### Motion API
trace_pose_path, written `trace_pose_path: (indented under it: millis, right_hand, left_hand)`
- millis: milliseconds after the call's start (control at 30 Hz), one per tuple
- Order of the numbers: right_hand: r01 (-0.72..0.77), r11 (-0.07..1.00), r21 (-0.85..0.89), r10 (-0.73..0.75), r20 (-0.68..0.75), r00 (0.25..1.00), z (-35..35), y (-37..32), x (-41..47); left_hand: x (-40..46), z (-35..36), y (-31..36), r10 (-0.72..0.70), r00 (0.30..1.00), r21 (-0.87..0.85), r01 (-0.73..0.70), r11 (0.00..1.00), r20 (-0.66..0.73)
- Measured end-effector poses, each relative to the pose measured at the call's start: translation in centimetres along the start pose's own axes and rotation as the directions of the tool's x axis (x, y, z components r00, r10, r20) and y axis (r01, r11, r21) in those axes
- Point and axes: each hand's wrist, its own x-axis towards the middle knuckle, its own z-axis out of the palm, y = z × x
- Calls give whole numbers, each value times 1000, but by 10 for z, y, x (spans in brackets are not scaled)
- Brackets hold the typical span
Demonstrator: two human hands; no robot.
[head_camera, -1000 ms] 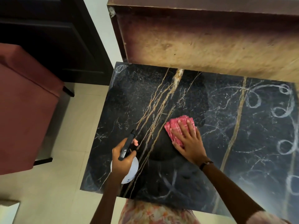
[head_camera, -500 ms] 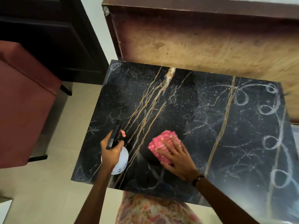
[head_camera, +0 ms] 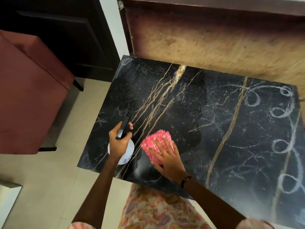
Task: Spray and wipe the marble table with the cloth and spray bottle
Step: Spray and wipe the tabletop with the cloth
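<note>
pink cloth (head_camera: 157, 142) under right hand (head_camera: 166, 158) (flat).

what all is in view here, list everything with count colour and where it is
marble table: one, black with gold and white veins, fills the centre and right; looping white marks along its right side
cloth: one, pink and white, flat on the table near its front left
spray bottle: one, white body with black head, held over the table's front left corner
upholstered seat: one, reddish, on the floor at left
dark cabinet: one, near black, top left
wooden panel: one, brown, behind the table
floor: pale tiles, lower left
left hand: grips the spray bottle
right hand: fingers spread, presses the cloth; dark band at the wrist
</note>
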Motion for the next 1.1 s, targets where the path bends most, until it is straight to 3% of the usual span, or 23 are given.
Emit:
trace_pose_path:
  millis: [167, 333, 400, 467, 600, 767, 867, 1000, 1100]
  right_hand:
    - [58, 990, -131, -56, 24, 998, 2, 43, -68]
    - [-286, 958, 12, 286, 2, 958, -12, 29, -29]
    - [-339, 941, 18, 339, 20, 941, -12, 1, 1]
    - [-297, 955, 12, 297, 24, 955, -7, -28, 24]
    - [-76, 997, 9, 75, 58, 996, 7, -90, 8]
    - [63, 995, -78, -58, 71, 996, 16, -65, -63]
    - [-27, 993, -113, 35, 73, 997, 9, -31, -66]
    - [-299, 953, -43, 301, 47, 953, -1, -44, -16]
    - [-300, 954, 10, 300, 34, 953, 1, -85, 22]
  left_hand:
    - [2, -5, -9, 77, 990, 50, -84, 995, 120]
    - [-20, -24, -24, 28, 984, 71, -41, 997, 178]
    - [-35, -36, -30, 3, 988, 58, -12, 998, 158]
    - [-50, -45, -33, -41, 991, 21, 38, 999, 126]
    - [-75, -63, -35, -84, 994, -11, 85, 996, 71]
    - [-91, -83, -39, -58, 995, -6, 59, 998, 86]
    - [-101, -98, -42, -88, 995, -40, 90, 995, 50]
    - [-113, -108, -42, -227, 973, -90, 223, 971, -38]
    - [-118, -111, -47, -183, 983, -76, 182, 980, -9]
